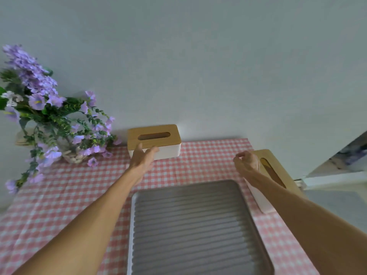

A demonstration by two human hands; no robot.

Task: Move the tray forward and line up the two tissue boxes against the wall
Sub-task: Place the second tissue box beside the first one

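A grey ribbed tray [194, 225] with a white rim lies on the table close to me, between my forearms. One tissue box [154, 140], white with a wooden slotted lid, stands against the wall, its long side along it. My left hand [142, 157] is open, fingers spread, at that box's front face, touching or nearly touching it. A second tissue box [278, 175] lies at the table's right edge, turned with its long side pointing away from the wall. My right hand [247, 161] hovers at its left side, fingers loosely curled, holding nothing.
A vase of purple flowers [49, 124] stands at the back left, against the wall [198, 66]. A pink checked cloth [69, 195] covers the table. Beyond the table's right edge are a white ledge and a floor gap [337, 179].
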